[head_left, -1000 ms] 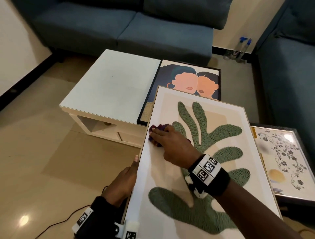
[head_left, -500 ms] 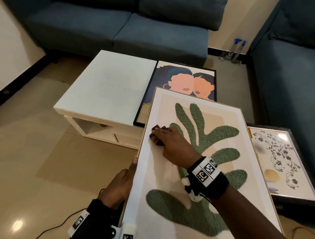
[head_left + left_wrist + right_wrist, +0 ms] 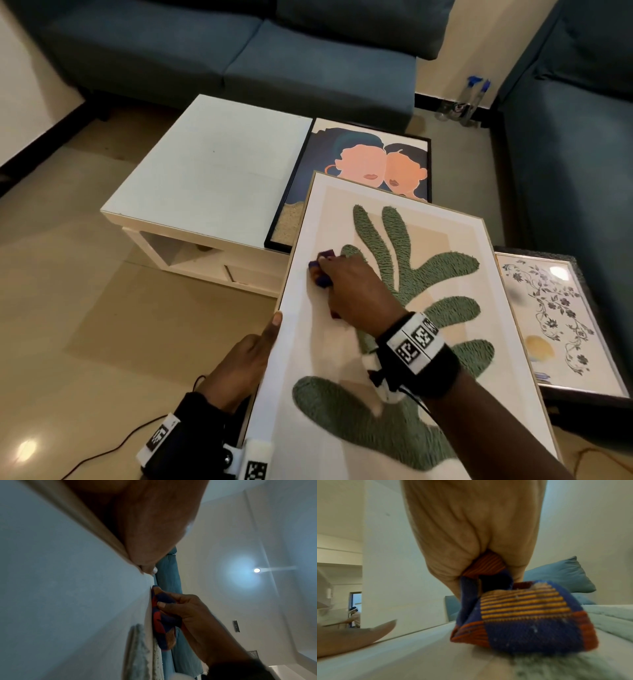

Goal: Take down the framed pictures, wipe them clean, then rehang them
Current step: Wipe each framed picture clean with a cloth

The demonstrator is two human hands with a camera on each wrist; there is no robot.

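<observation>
A large framed picture with a green plant shape on cream lies tilted in front of me. My right hand grips a bunched blue, red and orange cloth and presses it on the glass near the picture's left side. The cloth fills the right wrist view, and the cloth also shows against the glass in the left wrist view. My left hand holds the picture's left edge, thumb on the front; its other fingers are hidden behind the frame.
A black-framed portrait of two faces lies on the white coffee table. A floral framed picture rests on a dark stand at the right. Blue sofas stand behind and to the right. Spray bottles stand in the corner.
My right hand has drawn the cloth slightly down the glass along its left side. The left hand keeps its hold on the frame edge.
</observation>
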